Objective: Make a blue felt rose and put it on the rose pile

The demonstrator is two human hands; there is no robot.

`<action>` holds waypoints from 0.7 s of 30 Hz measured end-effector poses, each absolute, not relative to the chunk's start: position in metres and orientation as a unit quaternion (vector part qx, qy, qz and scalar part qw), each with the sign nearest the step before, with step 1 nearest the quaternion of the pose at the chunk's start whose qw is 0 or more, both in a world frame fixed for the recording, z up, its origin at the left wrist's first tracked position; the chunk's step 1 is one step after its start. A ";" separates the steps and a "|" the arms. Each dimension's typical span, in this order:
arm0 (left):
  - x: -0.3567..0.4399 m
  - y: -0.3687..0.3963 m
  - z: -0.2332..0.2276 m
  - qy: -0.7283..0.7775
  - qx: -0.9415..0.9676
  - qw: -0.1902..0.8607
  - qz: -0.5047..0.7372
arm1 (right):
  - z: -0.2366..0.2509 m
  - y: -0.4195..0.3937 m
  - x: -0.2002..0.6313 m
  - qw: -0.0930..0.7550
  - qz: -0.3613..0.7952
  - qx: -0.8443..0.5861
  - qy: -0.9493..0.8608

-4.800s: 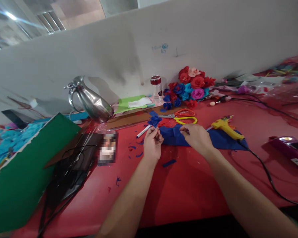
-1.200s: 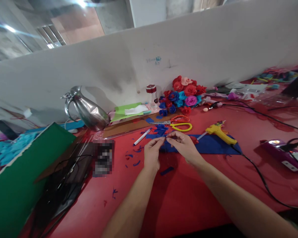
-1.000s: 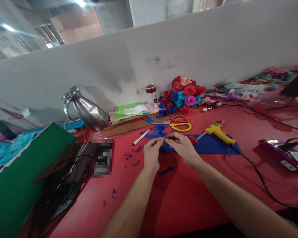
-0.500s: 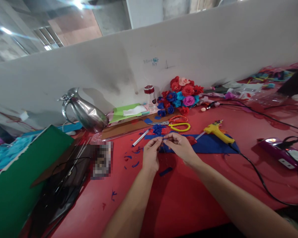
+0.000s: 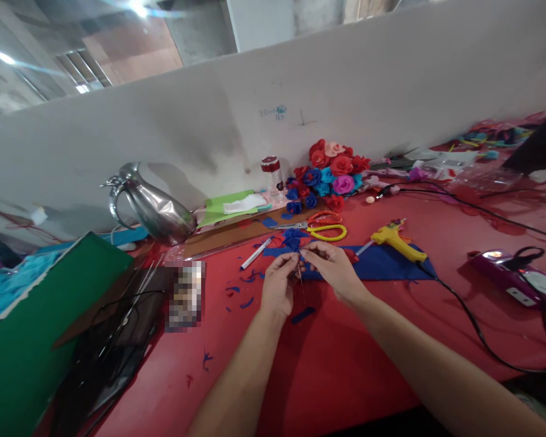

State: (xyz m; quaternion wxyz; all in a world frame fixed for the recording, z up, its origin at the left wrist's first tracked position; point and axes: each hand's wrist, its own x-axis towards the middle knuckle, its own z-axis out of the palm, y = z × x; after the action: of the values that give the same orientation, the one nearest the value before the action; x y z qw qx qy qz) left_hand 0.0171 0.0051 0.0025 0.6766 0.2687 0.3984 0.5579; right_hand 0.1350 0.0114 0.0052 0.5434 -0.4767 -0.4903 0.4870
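Observation:
My left hand (image 5: 277,284) and my right hand (image 5: 333,271) meet fingertip to fingertip above the red table (image 5: 346,358). Between them they pinch the top of a thin wire (image 5: 299,277) that hangs down towards the table. What sits at the wire's tip is hidden by my fingers. Just behind my fingers lies a small blue felt flower (image 5: 293,239) at the end of a blue felt sheet (image 5: 384,262). A blue felt scrap (image 5: 303,315) lies below my hands.
A yellow glue gun (image 5: 395,237) rests on the blue sheet, its cable (image 5: 468,315) running right. Yellow-handled scissors (image 5: 328,231), a white marker (image 5: 253,255), a bunch of felt flowers (image 5: 333,172), a jar (image 5: 273,173), a metal jug (image 5: 152,205), a green board (image 5: 36,315) and a purple device (image 5: 512,278) surround them.
My right hand has left the blue sheet and come in to meet my left hand. In the last second both hands stay nearly still, pinched together; the view has drifted slightly.

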 end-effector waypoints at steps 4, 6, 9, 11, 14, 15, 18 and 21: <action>0.018 0.005 0.000 0.397 0.284 0.667 0.562 | 0.009 0.009 0.134 0.549 0.476 -0.474 -0.497; 0.018 0.005 -0.001 0.399 0.284 0.664 0.565 | 0.010 0.008 0.134 0.554 0.479 -0.472 -0.492; 0.018 0.006 -0.001 0.401 0.276 0.666 0.565 | 0.011 0.007 0.133 0.578 0.477 -0.469 -0.468; 0.018 0.006 0.000 0.402 0.271 0.668 0.565 | 0.009 0.007 0.133 0.595 0.471 -0.467 -0.453; 0.018 0.006 0.000 0.395 0.261 0.678 0.562 | 0.004 0.008 0.132 0.591 0.480 -0.465 -0.451; 0.018 0.006 0.000 0.392 0.259 0.680 0.563 | 0.002 0.008 0.131 0.580 0.487 -0.465 -0.459; 0.019 0.006 -0.002 0.387 0.251 0.678 0.571 | -0.004 0.009 0.129 0.541 0.483 -0.477 -0.497; 0.021 0.005 -0.004 0.393 0.254 0.675 0.570 | -0.006 0.008 0.129 0.527 0.417 -0.519 -0.528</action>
State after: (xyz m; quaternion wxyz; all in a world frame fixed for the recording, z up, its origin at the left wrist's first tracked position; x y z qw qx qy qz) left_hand 0.0212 0.0050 -0.0044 0.6748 0.2540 0.3933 0.5705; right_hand 0.1290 0.0082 -0.0056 0.5273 -0.5195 -0.5276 0.4168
